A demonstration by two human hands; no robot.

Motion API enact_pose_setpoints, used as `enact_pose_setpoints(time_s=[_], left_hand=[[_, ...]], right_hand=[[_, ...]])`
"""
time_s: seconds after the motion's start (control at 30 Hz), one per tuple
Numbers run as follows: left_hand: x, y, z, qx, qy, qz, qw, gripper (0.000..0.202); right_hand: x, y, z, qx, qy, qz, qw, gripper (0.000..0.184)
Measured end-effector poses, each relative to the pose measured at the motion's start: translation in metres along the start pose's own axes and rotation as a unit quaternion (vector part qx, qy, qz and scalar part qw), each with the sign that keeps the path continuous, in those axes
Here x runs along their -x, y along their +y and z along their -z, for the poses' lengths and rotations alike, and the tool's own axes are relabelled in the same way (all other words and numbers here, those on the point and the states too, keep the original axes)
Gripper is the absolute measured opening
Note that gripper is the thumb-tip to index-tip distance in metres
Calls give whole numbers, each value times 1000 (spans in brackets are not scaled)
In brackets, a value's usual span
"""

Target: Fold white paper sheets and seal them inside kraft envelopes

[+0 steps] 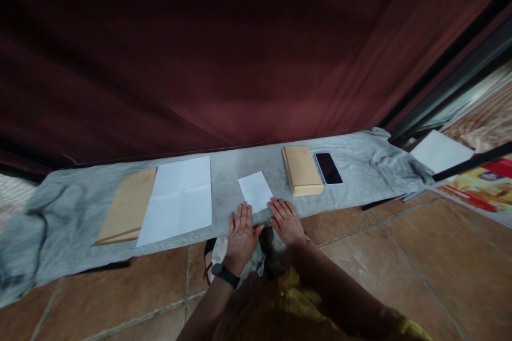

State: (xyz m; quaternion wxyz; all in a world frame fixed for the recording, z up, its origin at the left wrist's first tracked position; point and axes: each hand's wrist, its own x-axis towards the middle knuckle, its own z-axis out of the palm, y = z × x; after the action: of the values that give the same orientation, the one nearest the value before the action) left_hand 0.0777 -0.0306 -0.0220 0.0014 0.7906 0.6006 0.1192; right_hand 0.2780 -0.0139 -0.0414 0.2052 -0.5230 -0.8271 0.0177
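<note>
A small white sheet of paper (256,190), perhaps folded, lies flat at the middle of the cloth-covered surface. My left hand (242,232), with a dark band on the wrist, rests at its lower left corner, fingers stretched out. At the lower right corner lies my right hand (287,220), its fingers extended and flat. Neither hand grips anything. To the left is a large white sheet (178,197) with a faint crease, partly covering brown envelopes (128,202). A stack of smaller brown envelopes (303,169) sits to the right of the small sheet.
Beside the envelope stack lies a phone (329,168) with a dark screen. A grey cloth (376,165) covers the narrow surface, and a dark red curtain (256,64) hangs behind it. Far right are a white sheet (440,152) and a colourful printed box (486,186). Brown tiles (372,261) form the floor.
</note>
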Motion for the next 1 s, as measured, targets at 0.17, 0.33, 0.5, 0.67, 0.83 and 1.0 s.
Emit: enact_pose_setpoints(time_s=[0.17, 0.33, 0.5, 0.67, 0.83, 1.0], left_hand=[[19, 11, 1, 20, 2, 2, 1000, 63], [11, 20, 0, 184, 35, 103, 977, 50], [-24, 21, 8, 501, 78, 288, 813, 38], [-43, 17, 15, 576, 76, 328, 745, 31], [-51, 20, 22, 599, 59, 333, 726, 30], [-51, 42, 34, 616, 43, 311, 722, 25]], right_hand=[[0, 0, -1, 0, 1, -1, 1000, 52], [0, -1, -2, 1, 17, 4, 1000, 52], [0, -2, -3, 3, 29, 1, 1000, 50], [0, -3, -2, 7, 32, 2, 999, 51], [-1, -10, 3, -14, 47, -21, 999, 50], [-7, -29, 9, -63, 80, -45, 994, 60]])
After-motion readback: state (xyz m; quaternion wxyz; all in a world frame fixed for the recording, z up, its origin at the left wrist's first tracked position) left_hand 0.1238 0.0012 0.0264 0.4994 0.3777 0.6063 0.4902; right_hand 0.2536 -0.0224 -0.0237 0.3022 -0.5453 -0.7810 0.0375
